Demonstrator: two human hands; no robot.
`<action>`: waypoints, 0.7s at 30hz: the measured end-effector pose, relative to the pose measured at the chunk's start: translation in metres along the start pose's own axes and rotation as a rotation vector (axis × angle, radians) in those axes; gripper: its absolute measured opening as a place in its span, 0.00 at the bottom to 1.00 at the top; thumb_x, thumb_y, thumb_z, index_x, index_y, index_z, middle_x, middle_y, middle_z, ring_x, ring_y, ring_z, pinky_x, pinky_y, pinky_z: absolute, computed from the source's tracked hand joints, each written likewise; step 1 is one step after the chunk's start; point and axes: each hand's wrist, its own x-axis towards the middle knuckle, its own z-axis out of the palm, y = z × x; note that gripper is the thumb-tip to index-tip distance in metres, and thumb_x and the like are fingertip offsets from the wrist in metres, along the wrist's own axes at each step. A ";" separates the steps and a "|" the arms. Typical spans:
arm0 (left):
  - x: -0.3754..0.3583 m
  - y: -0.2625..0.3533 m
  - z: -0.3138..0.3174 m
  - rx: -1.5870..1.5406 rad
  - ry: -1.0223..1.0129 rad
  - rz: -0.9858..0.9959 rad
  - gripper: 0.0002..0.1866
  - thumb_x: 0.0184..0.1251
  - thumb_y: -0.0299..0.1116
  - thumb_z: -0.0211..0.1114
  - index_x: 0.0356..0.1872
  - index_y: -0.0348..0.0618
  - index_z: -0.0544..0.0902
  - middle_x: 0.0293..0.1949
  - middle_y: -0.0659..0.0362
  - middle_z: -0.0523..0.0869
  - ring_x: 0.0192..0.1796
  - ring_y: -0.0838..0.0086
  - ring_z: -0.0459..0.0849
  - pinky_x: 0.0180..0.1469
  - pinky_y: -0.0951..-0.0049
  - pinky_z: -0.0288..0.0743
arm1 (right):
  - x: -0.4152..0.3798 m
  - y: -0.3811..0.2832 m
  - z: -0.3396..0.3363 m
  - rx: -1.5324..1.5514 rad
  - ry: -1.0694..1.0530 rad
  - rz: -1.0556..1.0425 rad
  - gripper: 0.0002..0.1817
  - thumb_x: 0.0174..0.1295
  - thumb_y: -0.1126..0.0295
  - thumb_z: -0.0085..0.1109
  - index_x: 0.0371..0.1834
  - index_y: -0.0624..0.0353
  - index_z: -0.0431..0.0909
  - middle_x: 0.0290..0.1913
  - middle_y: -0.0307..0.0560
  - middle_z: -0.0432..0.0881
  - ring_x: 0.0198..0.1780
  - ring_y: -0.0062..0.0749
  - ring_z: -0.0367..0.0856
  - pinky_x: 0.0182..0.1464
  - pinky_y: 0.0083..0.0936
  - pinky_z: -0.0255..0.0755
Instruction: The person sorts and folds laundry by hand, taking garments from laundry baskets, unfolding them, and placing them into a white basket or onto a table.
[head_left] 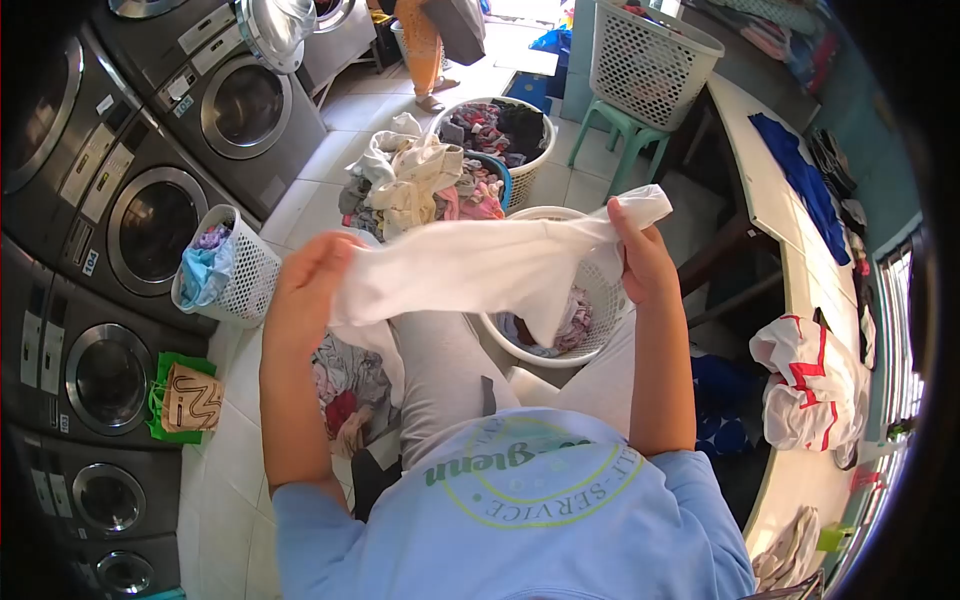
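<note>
A white cloth garment [460,265] is stretched between my two hands in front of my knees, with loose folds hanging at its left end and middle. My left hand [318,275], slightly blurred, is closed on the left end. The fingers of my right hand [645,255] pinch the other end, and a short flap sticks up past the thumb. Beneath the cloth, between my legs, stands a white laundry basket [598,330] holding some crumpled clothes [572,325]. A pile of mixed clothes [350,385] lies on the floor by my left leg.
Ahead are a heaped laundry pile [415,175] and a full round basket [540,165]. Front-loading machines [160,215] line the left, near a small basket [255,280] and a paper bag [190,398]. A green stool [625,130] bears another basket [650,65]. A person [418,45] stands at the back.
</note>
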 end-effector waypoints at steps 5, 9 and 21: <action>0.028 0.016 0.040 -0.196 -0.331 -0.031 0.12 0.71 0.28 0.54 0.53 0.40 0.73 0.41 0.61 0.81 0.41 0.82 0.79 0.44 0.82 0.72 | -0.005 0.024 0.030 -0.509 0.378 -0.542 0.39 0.60 0.59 0.65 0.68 0.66 0.56 0.61 0.51 0.67 0.55 0.35 0.74 0.56 0.28 0.69; 0.036 0.009 0.082 -0.253 -0.647 -0.079 0.17 0.69 0.25 0.54 0.58 0.42 0.68 0.44 0.60 0.80 0.42 0.81 0.80 0.46 0.81 0.73 | -0.042 0.022 0.080 -0.489 -0.135 -0.573 0.31 0.63 0.61 0.61 0.64 0.64 0.62 0.56 0.46 0.73 0.52 0.29 0.75 0.54 0.21 0.69; 0.044 -0.034 0.031 0.406 -0.284 0.050 0.08 0.55 0.21 0.63 0.38 0.36 0.82 0.36 0.61 0.82 0.40 0.79 0.78 0.45 0.79 0.72 | -0.047 -0.020 0.065 -0.539 -0.512 -0.359 0.11 0.66 0.63 0.55 0.45 0.58 0.72 0.35 0.37 0.75 0.39 0.21 0.74 0.39 0.25 0.70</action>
